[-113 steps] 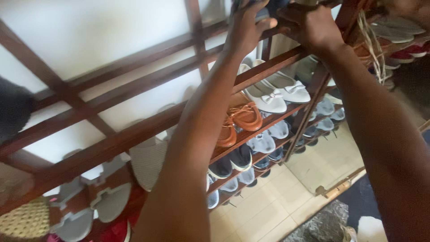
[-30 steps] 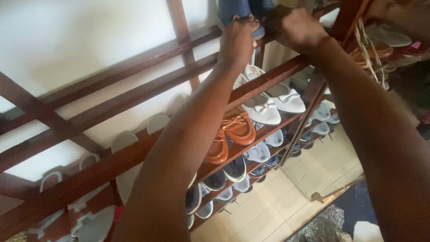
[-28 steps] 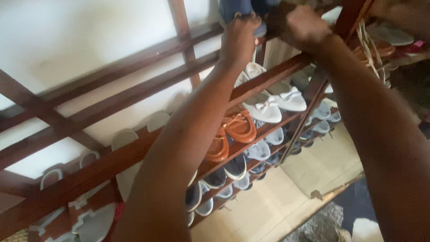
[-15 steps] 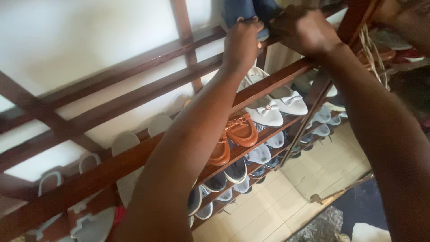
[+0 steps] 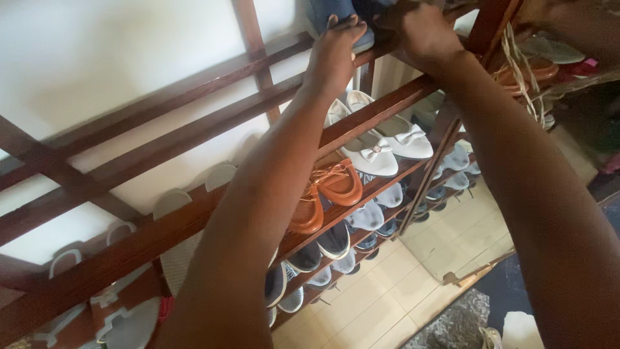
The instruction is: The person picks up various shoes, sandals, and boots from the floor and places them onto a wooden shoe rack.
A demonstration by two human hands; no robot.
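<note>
Head view showed our left hand (image 5: 334, 50) had slid forward, fingers pressing the blue shoe (image 5: 326, 13) on the rack (image 5: 194, 213), our right hand (image 5: 423, 35) clenched beside it.

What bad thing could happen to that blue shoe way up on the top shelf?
The blue shoe sits at the edge of the wooden rack's top rail, under the left hand; it might slip off and drop. Falling, it could knock the white bow flats below. The right hand is close to dangling straw cords, which might snag.
</note>
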